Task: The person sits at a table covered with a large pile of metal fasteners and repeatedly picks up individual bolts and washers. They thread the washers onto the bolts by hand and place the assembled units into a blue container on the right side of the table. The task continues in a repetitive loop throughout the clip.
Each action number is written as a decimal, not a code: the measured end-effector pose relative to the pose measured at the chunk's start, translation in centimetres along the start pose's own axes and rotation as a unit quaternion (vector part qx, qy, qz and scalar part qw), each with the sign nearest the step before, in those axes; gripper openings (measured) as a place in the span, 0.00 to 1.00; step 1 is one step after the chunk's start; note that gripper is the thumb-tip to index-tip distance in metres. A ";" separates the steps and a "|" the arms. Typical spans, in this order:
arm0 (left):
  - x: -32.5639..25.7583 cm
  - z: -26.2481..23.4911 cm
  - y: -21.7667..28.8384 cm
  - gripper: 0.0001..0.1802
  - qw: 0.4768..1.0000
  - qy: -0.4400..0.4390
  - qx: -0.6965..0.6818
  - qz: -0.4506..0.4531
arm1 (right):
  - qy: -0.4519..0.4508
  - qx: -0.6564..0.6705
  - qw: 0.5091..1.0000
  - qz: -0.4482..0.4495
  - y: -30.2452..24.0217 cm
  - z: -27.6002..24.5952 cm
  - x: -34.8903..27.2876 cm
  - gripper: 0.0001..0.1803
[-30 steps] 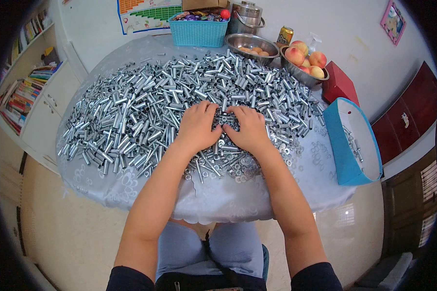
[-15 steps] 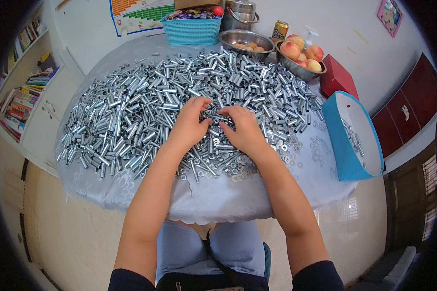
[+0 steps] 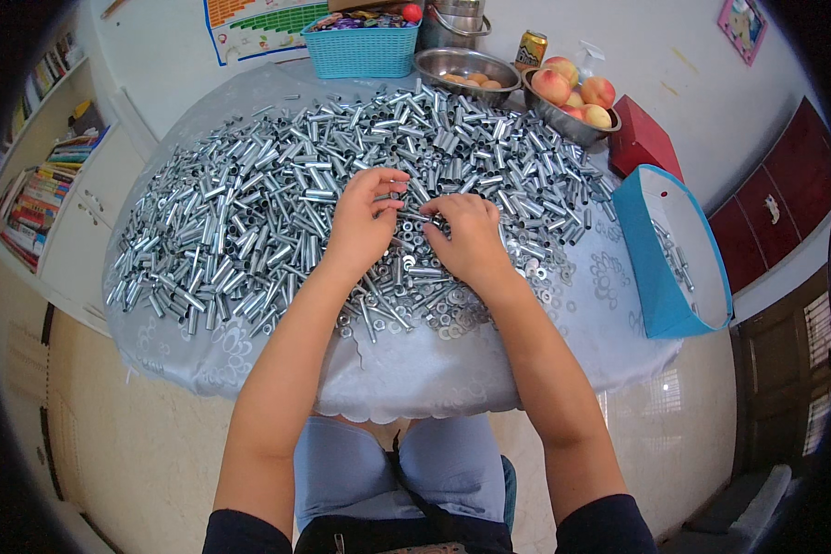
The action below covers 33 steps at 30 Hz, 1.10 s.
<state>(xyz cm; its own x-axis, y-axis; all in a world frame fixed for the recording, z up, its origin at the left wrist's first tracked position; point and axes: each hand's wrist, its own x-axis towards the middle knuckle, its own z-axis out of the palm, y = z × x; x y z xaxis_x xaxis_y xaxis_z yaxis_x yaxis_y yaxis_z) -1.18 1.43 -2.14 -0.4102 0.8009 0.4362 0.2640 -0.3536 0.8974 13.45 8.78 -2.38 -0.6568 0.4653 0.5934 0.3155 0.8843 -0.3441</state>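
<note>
Your left hand [image 3: 362, 226] was over the middle of the heap of metal sleeves [image 3: 249, 203], thumb and fingers curled toward each other; whether they gripped anything, I couldn't tell. Your right hand [image 3: 471, 238] bent its fingertips at a slim metal rod [image 3: 413, 216] between both hands, its grip equally unclear. Only a few metal pieces [image 3: 681, 263] lay in the blue bin [image 3: 639, 254] at right; far more remained loose. The rod looked straight and silvery, the sleeves shiny, hollow and jumbled, with flat washers [image 3: 454, 319] nearer you.
</note>
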 end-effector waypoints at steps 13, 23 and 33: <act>-0.4 -0.1 0.5 0.19 0.995 -0.008 0.103 0.014 | 0.027 -0.019 0.999 -0.023 0.5 -0.3 0.2 0.06; -0.7 -0.5 1.3 0.11 0.955 -0.049 0.287 0.060 | 0.011 0.024 1.000 0.009 0.3 -0.3 0.3 0.05; -1.6 -1.7 3.5 0.10 0.894 -0.197 0.395 0.078 | 0.008 0.036 0.999 0.017 0.4 -0.1 0.2 0.05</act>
<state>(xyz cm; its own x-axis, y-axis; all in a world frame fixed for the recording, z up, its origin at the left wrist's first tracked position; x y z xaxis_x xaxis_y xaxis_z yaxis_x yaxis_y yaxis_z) -1.11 -1.91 0.44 -0.0171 0.9348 0.3548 0.8893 -0.1480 0.4328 13.51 9.26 -2.34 -0.6353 0.4957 0.5922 0.2867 0.8634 -0.4151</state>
